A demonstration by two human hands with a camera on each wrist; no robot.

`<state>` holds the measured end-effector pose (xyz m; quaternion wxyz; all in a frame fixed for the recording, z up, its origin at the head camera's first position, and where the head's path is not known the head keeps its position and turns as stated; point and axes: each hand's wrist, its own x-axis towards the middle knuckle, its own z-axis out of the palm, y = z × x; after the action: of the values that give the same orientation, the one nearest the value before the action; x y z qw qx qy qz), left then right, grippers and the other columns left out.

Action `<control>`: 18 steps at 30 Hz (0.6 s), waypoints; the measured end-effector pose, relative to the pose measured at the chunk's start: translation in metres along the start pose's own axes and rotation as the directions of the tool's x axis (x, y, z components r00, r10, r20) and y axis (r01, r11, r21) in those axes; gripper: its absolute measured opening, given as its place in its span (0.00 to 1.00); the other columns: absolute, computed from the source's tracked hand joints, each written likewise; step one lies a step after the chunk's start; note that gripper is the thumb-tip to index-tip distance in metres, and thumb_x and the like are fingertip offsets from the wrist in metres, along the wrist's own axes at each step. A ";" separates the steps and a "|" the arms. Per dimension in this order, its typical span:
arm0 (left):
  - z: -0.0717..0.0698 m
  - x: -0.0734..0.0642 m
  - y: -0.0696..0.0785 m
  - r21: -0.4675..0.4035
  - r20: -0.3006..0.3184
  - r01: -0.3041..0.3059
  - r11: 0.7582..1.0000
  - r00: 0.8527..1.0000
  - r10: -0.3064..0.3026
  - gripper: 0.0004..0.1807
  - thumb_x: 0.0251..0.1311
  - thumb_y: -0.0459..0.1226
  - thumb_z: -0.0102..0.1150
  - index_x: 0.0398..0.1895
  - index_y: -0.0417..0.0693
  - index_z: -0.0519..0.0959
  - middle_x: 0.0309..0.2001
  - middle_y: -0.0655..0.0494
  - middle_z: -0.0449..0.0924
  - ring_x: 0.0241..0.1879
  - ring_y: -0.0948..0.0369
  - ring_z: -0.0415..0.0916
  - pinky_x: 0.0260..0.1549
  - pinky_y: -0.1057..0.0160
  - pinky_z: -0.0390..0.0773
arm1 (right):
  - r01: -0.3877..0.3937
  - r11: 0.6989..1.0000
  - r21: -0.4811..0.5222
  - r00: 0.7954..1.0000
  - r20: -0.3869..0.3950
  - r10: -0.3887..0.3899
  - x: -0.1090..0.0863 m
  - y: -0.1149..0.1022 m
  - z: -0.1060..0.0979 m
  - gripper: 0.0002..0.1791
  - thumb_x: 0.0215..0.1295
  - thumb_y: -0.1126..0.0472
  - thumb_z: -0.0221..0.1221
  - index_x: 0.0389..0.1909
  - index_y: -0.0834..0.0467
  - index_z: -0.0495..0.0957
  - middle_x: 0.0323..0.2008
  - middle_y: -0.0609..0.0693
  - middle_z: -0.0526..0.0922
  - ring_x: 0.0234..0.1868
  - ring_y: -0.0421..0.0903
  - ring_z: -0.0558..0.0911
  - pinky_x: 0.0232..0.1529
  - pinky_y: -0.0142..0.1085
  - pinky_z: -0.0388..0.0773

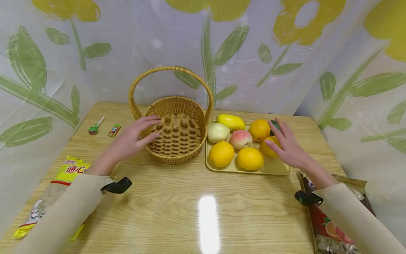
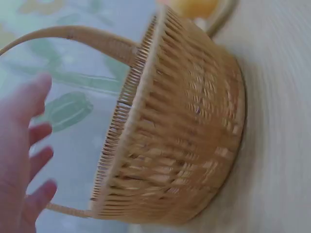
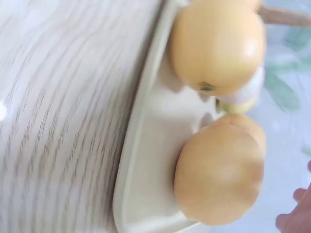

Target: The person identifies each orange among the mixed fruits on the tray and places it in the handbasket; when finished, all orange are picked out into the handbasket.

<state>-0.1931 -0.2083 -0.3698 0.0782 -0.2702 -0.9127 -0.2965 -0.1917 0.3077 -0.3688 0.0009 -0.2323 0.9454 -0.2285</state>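
Observation:
My left hand (image 1: 131,137) hovers at the left side of a wicker basket (image 1: 172,159) with a tall arched handle, its fingers extended over the rim. In the left wrist view the hand is apart from the basket's wall (image 2: 180,131). Over the right end of a cream tray (image 1: 282,170), my right hand (image 1: 290,150) spreads its fingers above an orange (image 1: 269,148), holding nothing. The tray bears several orange fruits (image 1: 250,158), a peach (image 1: 241,139), a pale round fruit (image 1: 218,133) and a long yellow fruit (image 1: 231,122). A dark green thing (image 1: 275,127) is partly hidden by the right fingers.
A lollipop (image 1: 93,129) and a small wrapped candy (image 1: 114,130) lie at the back left. Under the left forearm is a yellow and clear snack bag (image 1: 52,197). Beneath the right forearm lies a dark red bag (image 1: 326,222). A floral curtain (image 1: 241,81) hangs behind the table.

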 end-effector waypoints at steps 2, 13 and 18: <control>0.005 -0.007 -0.002 -0.109 -0.120 0.061 0.992 0.990 -0.074 0.23 0.68 0.43 0.59 0.63 0.45 0.75 0.65 0.48 0.69 0.66 0.46 0.63 0.62 0.38 0.65 | -0.047 0.994 0.102 0.998 -0.023 0.050 -0.005 0.004 -0.003 0.38 0.77 0.49 0.46 0.79 0.52 0.39 0.77 0.58 0.32 0.75 0.65 0.33 0.65 0.74 0.38; 0.035 -0.033 -0.014 -0.427 -0.194 0.296 0.854 0.893 -0.407 0.26 0.67 0.43 0.61 0.61 0.35 0.74 0.66 0.38 0.58 0.66 0.43 0.57 0.62 0.39 0.67 | -0.272 0.922 0.275 0.961 0.035 0.273 -0.025 0.019 -0.002 0.42 0.76 0.44 0.46 0.79 0.50 0.32 0.77 0.58 0.26 0.75 0.66 0.33 0.65 0.74 0.38; 0.039 -0.037 -0.017 -0.510 -0.149 0.349 0.787 0.865 -0.480 0.30 0.68 0.45 0.59 0.67 0.37 0.69 0.71 0.41 0.54 0.69 0.45 0.55 0.65 0.42 0.66 | -0.308 0.899 0.313 0.950 0.051 0.308 -0.023 0.019 0.004 0.43 0.76 0.43 0.45 0.78 0.51 0.31 0.77 0.59 0.26 0.74 0.67 0.33 0.65 0.74 0.41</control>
<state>-0.1708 -0.2135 -0.4212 0.0673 -0.0288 -0.8314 -0.5508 -0.1789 0.3316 -0.3830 0.0745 -0.0770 0.9211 -0.3742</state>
